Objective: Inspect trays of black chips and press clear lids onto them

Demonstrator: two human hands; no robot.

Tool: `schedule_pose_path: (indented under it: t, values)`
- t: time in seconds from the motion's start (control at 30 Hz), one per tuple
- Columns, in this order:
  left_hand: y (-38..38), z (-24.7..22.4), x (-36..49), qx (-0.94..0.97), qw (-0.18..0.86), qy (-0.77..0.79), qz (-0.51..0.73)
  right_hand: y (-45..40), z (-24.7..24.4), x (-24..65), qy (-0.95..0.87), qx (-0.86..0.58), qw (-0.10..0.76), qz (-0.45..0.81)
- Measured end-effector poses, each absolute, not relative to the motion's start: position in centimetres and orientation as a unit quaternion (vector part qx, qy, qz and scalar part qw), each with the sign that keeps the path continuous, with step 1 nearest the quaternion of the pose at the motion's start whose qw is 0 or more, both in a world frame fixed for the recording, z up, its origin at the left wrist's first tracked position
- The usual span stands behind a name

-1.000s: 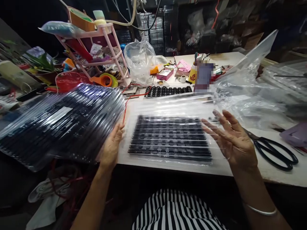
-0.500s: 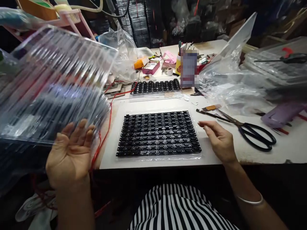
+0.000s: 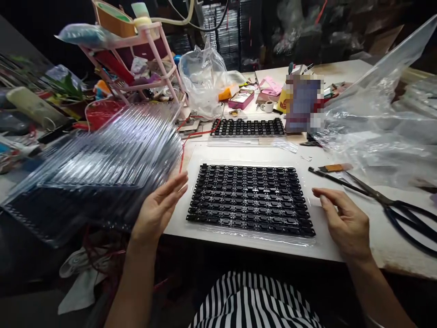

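A clear plastic tray (image 3: 251, 239) lies on the white table in front of me, bearing close rows of small black parts (image 3: 251, 200) that look like connectors or circuit pieces. My left hand (image 3: 159, 209) is just left of this tray, fingers stretched out and holding nothing. At the tray's right side is my right hand (image 3: 346, 223), its fingers loosely bent and the thumb near the index finger, with nothing visible between them. Left of my left hand sits a stack of clear ribbed plastic trays (image 3: 129, 150), slightly blurred.
Large black-handled scissors (image 3: 406, 214) and an orange-handled blade (image 3: 336, 167) lie to the right. Another tray of black parts (image 3: 249, 127) is farther back. Crumpled clear plastic (image 3: 372, 127) fills the right rear. A pink shelf (image 3: 160, 54) stands behind the stacked trays.
My left hand has let go of the clear ribbed tray, which now rests on the stack, and has moved right, towards the filled tray. The view has turned left.
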State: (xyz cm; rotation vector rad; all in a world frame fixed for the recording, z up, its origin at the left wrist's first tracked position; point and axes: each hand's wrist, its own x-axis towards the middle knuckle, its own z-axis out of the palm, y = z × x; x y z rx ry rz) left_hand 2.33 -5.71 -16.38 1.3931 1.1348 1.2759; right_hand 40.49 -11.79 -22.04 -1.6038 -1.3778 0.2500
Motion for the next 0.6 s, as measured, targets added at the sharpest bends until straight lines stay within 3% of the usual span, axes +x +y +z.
schedule_pose_path:
  t: [0.13, 0.33, 0.6]
  values:
    - [-0.1, -17.8, 2.8, 0.739, 0.151, 0.534, 0.381, -12.0, -22.1, 40.4, -0.556, -0.662, 0.490, 0.112]
    - [7.9, -19.0, 3.1, 0.820, 0.128, 0.499, 0.247, -12.1, -22.4, 40.8, -0.545, -0.667, 0.492, 0.123]
    - [9.4, -19.0, 2.8, 0.869, 0.126, 0.456, 0.148, -11.8, -22.2, 40.7, -0.551, -0.651, 0.504, 0.132]
